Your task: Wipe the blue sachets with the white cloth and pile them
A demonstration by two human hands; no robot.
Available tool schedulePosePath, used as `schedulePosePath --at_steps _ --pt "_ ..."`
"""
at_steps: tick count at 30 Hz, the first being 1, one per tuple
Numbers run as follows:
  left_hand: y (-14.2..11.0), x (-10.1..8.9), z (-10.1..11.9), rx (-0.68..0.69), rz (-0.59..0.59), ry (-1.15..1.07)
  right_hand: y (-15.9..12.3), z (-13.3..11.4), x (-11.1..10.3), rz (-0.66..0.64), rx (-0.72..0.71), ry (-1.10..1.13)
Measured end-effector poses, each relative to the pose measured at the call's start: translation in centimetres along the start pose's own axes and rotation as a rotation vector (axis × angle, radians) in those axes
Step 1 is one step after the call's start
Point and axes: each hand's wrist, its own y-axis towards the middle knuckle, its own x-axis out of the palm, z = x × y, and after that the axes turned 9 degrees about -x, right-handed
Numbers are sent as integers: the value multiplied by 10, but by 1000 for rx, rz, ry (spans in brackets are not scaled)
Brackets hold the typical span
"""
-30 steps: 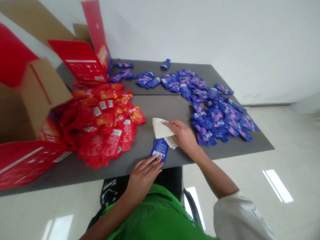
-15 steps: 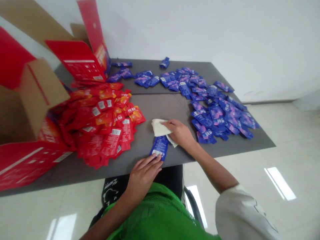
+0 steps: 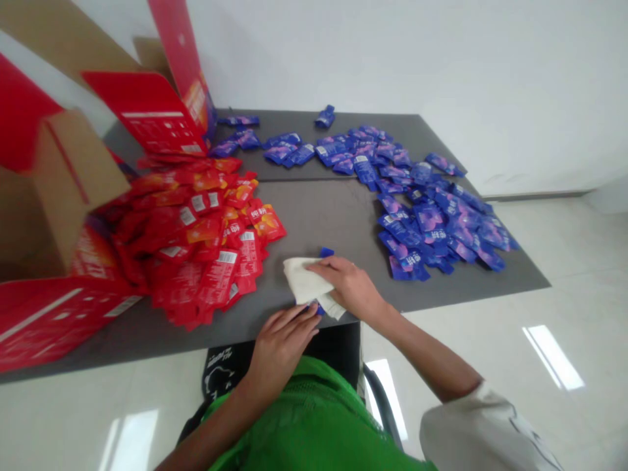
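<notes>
My right hand (image 3: pixel 354 285) is closed on a folded cream cloth (image 3: pixel 305 280), pressing it flat on the table. Beneath the cloth lies a blue pouch (image 3: pixel 326 251); only its far tip and a bit of its near end show. At that near end, close to the table's front edge, the stretched fingertips of my left hand (image 3: pixel 279 347) rest on the pouch, the fingers lying flat and side by side. A pile of red pouches (image 3: pixel 201 242) spreads to the left of the cloth, and many blue pouches (image 3: pixel 436 219) lie heaped to the right.
Two opened red cartons, one nearer (image 3: pixel 63 320) and one farther back (image 3: pixel 147 108), stand on the left with flaps raised. More blue pouches (image 3: pixel 289 154) trail along the back of the grey table (image 3: pixel 318 209). A white wall (image 3: pixel 367 52) rises behind.
My right hand has drawn the cloth toward me over the blue pouch, covering most of it. My left hand has stayed at the pouch's near end.
</notes>
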Motion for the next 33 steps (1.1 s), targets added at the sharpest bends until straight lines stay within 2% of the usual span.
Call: schedulePosePath --at_steps 3,5,7,10,12,14,17,21,23,25,29,31,33 --pt "2 -2 2 5 7 -17 22 26 -18 16 103 -94" --pt "2 -2 2 -4 0 -17 27 29 -29 52 115 -118" --pt "1 -1 1 -7 -6 -17 20 18 -34 116 77 -104" --pt "-1 1 -1 -5 14 5 -4 -14 -26 167 -42 -19" --pt "-2 1 -2 -2 59 34 -19 -32 -13 78 -135 51" --pt "-2 1 -2 -7 77 54 -25 -38 -2 1 -152 94" --pt "1 -1 0 -14 16 29 -13 -21 3 -19 -50 69" --pt "3 -3 3 12 4 -1 19 16 -14 5 106 -51" --pt "4 -5 3 13 10 -9 25 26 -25 62 141 -66" --pt "8 -9 2 18 11 -34 20 28 -32 191 123 -28" --pt "25 -18 0 -52 34 -45 -16 12 -31 533 53 144" --pt "37 -17 -1 -117 85 19 -39 3 -24 635 49 233" --pt "49 -10 -3 -162 137 108 -59 -2 -14 673 55 321"
